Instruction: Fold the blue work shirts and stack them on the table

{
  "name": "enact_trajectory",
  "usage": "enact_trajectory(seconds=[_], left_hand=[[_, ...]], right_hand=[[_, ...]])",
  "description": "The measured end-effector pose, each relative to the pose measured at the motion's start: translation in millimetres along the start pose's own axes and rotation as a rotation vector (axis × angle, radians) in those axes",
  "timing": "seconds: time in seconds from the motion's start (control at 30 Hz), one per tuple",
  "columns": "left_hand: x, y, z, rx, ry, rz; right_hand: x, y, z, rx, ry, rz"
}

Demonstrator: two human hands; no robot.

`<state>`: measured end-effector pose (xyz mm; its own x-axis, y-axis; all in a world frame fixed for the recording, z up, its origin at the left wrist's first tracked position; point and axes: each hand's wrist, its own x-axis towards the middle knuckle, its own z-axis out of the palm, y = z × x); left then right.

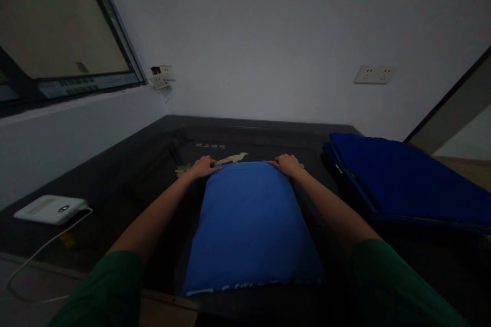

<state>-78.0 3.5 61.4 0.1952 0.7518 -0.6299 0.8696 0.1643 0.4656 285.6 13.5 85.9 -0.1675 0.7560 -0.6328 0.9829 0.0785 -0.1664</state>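
A folded blue cloth (253,224) lies on the dark tabletop, narrower at its far edge in this view, with white marks along its near edge. At its far left corner is my left hand (204,167), thumb on the cloth and the other fingers beyond the edge. My right hand (287,164) is at the far right corner in much the same pose. Both hands seem to pinch the corners, though the fingertips are partly hidden.
A darker blue folded cloth (406,178) lies at the right. On the left sits a white device (51,209) with a cable. The dark table (126,163) meets a wall with sockets (374,74); a window is at the upper left.
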Motion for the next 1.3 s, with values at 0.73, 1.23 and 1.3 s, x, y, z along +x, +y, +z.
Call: enact_trajectory(seconds=[0.73, 1.23, 1.3], left_hand=[[-87, 64, 32.7, 0.218, 0.142, 0.297], [-190, 80, 35.4, 0.187, -0.147, 0.454], [-196, 85, 31.6, 0.196, -0.096, 0.449]], right_hand=[[-78, -37, 15, 0.029, 0.194, -0.095], [-187, -35, 25, 0.091, 0.108, -0.322], [-193, -37, 19, 0.09, 0.12, -0.328]])
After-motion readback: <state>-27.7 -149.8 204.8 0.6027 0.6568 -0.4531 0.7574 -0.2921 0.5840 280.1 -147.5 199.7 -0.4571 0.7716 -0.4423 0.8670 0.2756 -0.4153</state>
